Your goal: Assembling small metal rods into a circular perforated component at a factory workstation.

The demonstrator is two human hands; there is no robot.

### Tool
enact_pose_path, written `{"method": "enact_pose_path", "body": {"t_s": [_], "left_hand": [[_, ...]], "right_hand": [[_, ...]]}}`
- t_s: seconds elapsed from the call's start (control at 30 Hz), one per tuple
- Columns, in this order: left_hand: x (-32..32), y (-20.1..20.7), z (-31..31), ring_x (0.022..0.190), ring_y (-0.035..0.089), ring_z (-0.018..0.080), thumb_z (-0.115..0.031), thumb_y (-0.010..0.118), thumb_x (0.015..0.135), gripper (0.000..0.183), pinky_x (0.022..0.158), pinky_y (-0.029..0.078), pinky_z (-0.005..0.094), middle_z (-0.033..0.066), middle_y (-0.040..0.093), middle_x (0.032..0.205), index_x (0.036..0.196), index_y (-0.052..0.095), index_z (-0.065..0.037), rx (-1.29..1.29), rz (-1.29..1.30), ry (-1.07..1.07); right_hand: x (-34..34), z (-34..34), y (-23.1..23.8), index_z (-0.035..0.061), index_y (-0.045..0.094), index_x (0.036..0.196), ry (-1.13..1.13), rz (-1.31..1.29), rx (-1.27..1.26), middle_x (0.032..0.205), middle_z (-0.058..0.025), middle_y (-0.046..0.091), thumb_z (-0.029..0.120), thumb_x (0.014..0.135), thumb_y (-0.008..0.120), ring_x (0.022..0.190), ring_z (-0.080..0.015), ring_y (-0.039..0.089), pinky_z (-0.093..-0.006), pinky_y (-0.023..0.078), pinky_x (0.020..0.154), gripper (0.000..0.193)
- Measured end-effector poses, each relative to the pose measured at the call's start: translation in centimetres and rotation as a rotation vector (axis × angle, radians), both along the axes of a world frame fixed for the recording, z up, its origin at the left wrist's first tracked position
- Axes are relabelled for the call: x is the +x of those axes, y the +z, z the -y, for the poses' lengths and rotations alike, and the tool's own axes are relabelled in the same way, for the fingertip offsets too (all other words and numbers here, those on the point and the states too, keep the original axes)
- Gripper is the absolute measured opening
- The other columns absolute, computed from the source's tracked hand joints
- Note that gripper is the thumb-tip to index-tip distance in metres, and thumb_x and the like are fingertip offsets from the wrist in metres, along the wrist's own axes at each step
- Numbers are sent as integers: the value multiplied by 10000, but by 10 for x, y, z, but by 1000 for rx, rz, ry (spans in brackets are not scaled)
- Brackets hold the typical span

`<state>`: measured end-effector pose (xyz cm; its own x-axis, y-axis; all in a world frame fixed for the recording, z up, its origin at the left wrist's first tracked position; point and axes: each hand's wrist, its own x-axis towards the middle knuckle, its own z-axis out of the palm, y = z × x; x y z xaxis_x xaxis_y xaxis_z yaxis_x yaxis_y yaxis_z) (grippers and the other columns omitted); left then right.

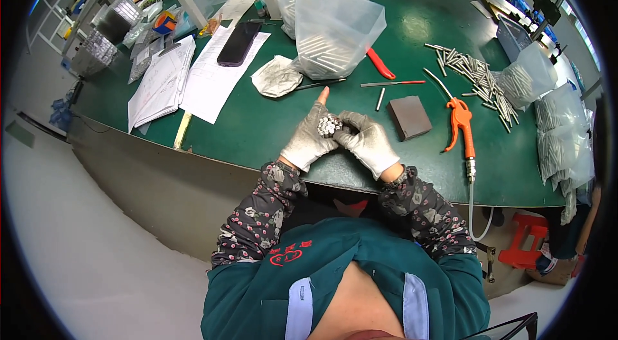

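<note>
A: Where's the bundle [329, 125]?

B: Between the two hands, over the bench [238, 137] near its front edge, round pin ends facing up.

A: And the fingers?

B: Grasping it from both sides: the left hand [305, 140] cups it with one bare-tipped digit sticking out, and the right hand [370, 144] presses its fingers against the other side.

A: What could go wrong?

B: I'd say slipping. The pins look smooth and I see no band, so if either hand eased off, they could fan out and scatter, perhaps against the block [410, 118] or over the edge.

A: Anything else?

B: Strays could mix with the lone pin [380, 99] or the pile [479, 79]. And the hose [472, 202] hangs beside the right sleeve [425, 211]; a snag might drag the air gun [461, 122].
</note>
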<state>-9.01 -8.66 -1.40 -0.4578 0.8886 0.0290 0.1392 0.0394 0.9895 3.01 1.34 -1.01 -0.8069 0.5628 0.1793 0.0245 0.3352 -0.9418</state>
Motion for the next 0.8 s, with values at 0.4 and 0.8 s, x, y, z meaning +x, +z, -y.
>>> {"method": "enact_pose_path", "body": {"t_s": [0.4,0.8], "left_hand": [[-1,-3,-2,914,486,130,-88,815,554,1139,844,408,240,26,484,1002,1436,99,-158,-73,-126,15],[-1,-3,-2,882,568,221,-96,748,606,1058,814,447,297,85,538,972,1431,90,-172,-109,-300,61]], "right_hand": [[3,-2,-10,13,588,1049,-3,-10,-13,889,-159,645,157,752,646,838,-262,633,-312,490,742,335],[2,-5,-11,-35,544,1106,13,60,-86,937,-78,622,101,775,639,861,-122,575,-248,457,790,370]]}}
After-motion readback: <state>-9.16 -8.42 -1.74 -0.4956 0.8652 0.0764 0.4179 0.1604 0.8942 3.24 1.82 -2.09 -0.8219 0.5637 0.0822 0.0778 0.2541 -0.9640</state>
